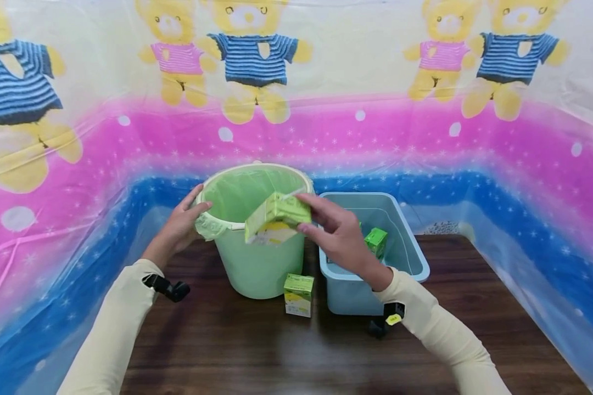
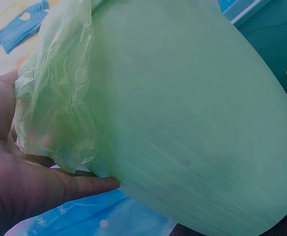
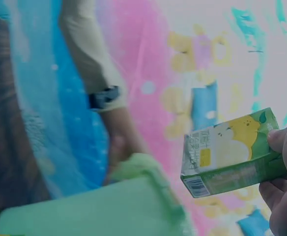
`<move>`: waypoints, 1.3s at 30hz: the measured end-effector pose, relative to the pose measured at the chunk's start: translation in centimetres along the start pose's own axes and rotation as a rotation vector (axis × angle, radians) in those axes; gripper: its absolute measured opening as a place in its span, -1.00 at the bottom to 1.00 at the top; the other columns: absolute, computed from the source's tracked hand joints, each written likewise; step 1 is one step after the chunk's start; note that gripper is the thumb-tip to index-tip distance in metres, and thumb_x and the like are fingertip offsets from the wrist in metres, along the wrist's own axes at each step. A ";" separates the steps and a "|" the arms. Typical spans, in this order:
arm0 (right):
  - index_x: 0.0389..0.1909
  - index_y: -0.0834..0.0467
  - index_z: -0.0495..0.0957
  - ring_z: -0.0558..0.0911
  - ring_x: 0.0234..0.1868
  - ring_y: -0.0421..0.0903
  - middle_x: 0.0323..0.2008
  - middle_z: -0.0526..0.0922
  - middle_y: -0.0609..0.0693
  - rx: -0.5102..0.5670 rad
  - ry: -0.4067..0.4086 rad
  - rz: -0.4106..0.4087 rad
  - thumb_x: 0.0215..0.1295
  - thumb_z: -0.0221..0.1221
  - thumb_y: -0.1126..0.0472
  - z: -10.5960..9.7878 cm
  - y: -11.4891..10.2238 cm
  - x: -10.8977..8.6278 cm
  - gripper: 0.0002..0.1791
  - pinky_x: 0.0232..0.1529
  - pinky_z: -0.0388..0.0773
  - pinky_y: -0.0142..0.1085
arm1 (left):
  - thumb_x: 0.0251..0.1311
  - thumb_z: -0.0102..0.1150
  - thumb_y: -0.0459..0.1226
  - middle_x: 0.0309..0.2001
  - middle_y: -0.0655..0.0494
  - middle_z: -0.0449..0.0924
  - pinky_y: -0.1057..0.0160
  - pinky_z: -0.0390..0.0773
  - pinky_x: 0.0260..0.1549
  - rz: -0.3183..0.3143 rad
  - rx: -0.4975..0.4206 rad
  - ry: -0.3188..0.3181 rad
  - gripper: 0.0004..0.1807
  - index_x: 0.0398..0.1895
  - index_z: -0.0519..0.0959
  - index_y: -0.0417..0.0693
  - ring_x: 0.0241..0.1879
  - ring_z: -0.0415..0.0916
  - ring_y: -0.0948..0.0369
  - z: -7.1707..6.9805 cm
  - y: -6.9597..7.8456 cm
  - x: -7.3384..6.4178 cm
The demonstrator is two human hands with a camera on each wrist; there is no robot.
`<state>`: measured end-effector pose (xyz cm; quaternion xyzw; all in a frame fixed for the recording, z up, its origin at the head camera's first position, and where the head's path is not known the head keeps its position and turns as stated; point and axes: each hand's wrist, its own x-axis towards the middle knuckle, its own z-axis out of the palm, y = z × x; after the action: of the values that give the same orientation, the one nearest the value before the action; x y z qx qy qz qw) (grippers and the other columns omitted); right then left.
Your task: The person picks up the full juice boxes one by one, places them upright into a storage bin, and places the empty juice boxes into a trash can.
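My right hand (image 1: 338, 233) holds a small green-and-yellow carton (image 1: 278, 218) between thumb and fingers, tilted over the front rim of a light green bin (image 1: 262, 263). In the right wrist view, the carton (image 3: 227, 152) shows printed pears and a barcode. A thin green bag (image 2: 60, 98) lines the bin, its edge folded over the outside. At the bin's left side, my left hand (image 1: 180, 222) grips the rim, thumb over it. The left wrist view shows one finger (image 2: 92, 187) straight along the outer wall, while the bag hides others.
A second carton (image 1: 298, 296) stands on the dark wooden table (image 1: 237, 351), close in front of the bin. To the right is a blue tub (image 1: 420, 258) with a green carton (image 1: 376, 241) inside. Bear-printed sheeting (image 1: 336, 131) encloses the back and sides.
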<state>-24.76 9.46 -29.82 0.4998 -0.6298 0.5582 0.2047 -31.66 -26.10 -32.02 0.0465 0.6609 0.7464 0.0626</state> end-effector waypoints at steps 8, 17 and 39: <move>0.40 0.36 0.38 0.59 0.24 0.06 0.28 0.51 0.27 -0.078 0.159 0.077 0.37 0.20 0.50 -1.9 0.5 2.4 -0.42 0.13 0.62 -0.22 | 0.54 0.00 -0.19 0.62 -0.18 -0.23 0.20 0.69 -0.29 -0.013 0.006 0.002 -0.17 0.65 -0.20 0.47 -0.31 0.60 0.32 0.2 0.1 0.1; 0.39 0.28 0.42 0.59 0.25 0.04 0.27 0.53 0.21 -0.041 0.246 0.267 0.41 0.24 0.37 -2.0 4.1 4.7 -0.45 0.12 0.63 -0.22 | 0.55 -0.02 -0.20 0.62 -0.14 -0.24 0.18 0.67 -0.26 -0.027 0.026 -0.001 -0.19 0.65 -0.20 0.46 -0.30 0.59 0.33 0.3 0.0 0.2; 0.39 0.35 0.40 0.50 0.35 0.05 0.34 0.48 0.26 0.025 0.100 0.368 0.44 0.20 0.36 -0.9 6.4 3.0 -0.47 0.25 0.53 -0.24 | 0.54 0.00 -0.22 0.62 -0.13 -0.24 0.25 0.68 -0.31 -0.024 -0.017 0.017 -0.18 0.65 -0.17 0.46 -0.28 0.60 0.33 0.4 0.2 0.1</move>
<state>-31.78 8.28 -30.32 0.3502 -0.6928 0.6181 0.1240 -31.76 -25.75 -31.83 0.0319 0.6554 0.7517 0.0663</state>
